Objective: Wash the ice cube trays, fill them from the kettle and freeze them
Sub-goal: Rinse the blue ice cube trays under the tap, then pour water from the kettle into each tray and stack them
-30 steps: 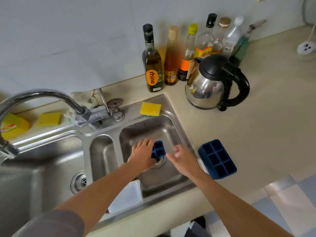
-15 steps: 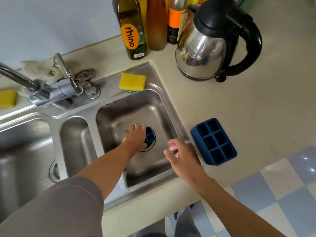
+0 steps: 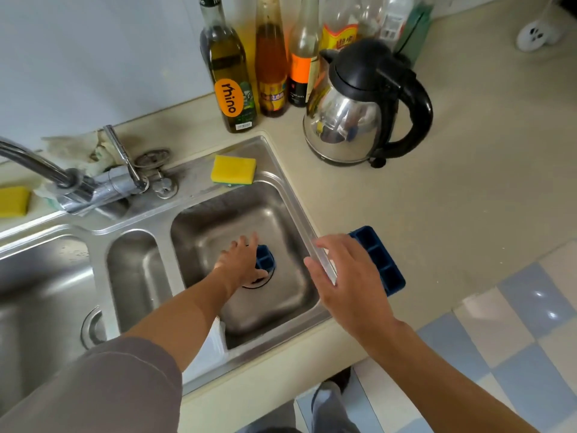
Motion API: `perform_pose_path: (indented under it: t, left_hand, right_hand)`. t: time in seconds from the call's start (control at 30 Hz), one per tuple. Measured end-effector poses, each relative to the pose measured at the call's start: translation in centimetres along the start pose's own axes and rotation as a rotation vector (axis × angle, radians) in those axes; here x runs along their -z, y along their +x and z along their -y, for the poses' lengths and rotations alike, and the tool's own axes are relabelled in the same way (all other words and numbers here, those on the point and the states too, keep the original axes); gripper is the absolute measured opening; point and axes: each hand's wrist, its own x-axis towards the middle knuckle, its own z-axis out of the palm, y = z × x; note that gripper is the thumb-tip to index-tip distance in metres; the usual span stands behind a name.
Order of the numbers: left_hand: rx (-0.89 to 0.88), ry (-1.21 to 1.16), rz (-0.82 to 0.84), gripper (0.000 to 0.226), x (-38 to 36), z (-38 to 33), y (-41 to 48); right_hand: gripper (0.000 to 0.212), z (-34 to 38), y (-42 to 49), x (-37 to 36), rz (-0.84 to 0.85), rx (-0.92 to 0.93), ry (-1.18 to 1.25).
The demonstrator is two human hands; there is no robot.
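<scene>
My left hand is deep in the right sink basin and holds a small blue ice cube tray over the drain; most of that tray is hidden behind the hand. A second blue ice cube tray lies on the beige counter just right of the sink. Above the sink's right rim hovers my right hand, fingers spread and holding nothing, covering the left part of that tray. A steel kettle with a black handle stands on the counter behind.
A yellow sponge lies on the sink's back ledge, another sponge at far left. The tap arches left over the other basins. Several bottles line the wall. A white container sits at the sink's front edge. A power socket lies far right.
My left hand has lowered the small tray to the basin's bottom over the drain. My right hand has let go of it and moved right over the counter tray.
</scene>
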Motion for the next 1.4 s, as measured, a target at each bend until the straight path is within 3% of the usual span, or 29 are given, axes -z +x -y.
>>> perform_pose_path:
  t: [0.07,0.17,0.23,0.4,0.67,0.87,0.93,1.07,1.2,1.4]
  left_hand:
    - [0.017,-0.128,-0.074,0.092,0.9,-0.4,-1.1]
    - [0.04,-0.285,-0.107,0.073,1.8,-1.1,-2.9]
    - [0.045,-0.364,-0.108,0.06,2.5,-1.8,-3.9]
    - [-0.053,-0.494,-0.135,0.047,5.0,-3.8,-5.6]
    - [-0.179,-0.56,-0.186,0.029,9.0,-7.3,-5.6]
    - [-0.144,-0.576,-0.186,0.025,10.4,-11.4,-3.8]
    - [-0.13,-0.601,-0.204,0.026,10.8,-12.7,-3.4]
    - [-0.051,-0.644,-0.272,0.023,11.2,-14.9,-3.2]
    - [0.006,-0.698,-0.324,0.012,11.2,-16.4,-3.9]
    - [0.123,-0.865,-0.421,0.013,8.8,-16.0,-6.7]
  right_hand:
    - [0.05,-1.1,0.5,1.5,-0.096,0.029,-0.234]
    - [0.092,-3.0,1.5,3.0,0.188,-0.2,-0.518]
    - [0.103,-4.0,1.7,2.7,0.307,-0.304,-0.539]
    - [0.1,-5.2,1.8,2.4,0.296,-0.307,-0.539]
    - [0.092,-11.7,3.3,9.5,0.143,-0.473,-0.523]
    - [0.11,-14.3,4.9,12.1,0.274,-0.52,-0.49]
    - [0.109,-13.9,6.5,13.2,0.158,-0.432,-0.355]
    - [0.09,-11.9,11.5,15.2,-0.085,-0.297,0.175]
    - [0.053,-10.7,17.4,15.8,-0.202,-0.255,0.489]
    - [0.067,-11.2,21.7,13.4,-0.066,-0.254,0.626]
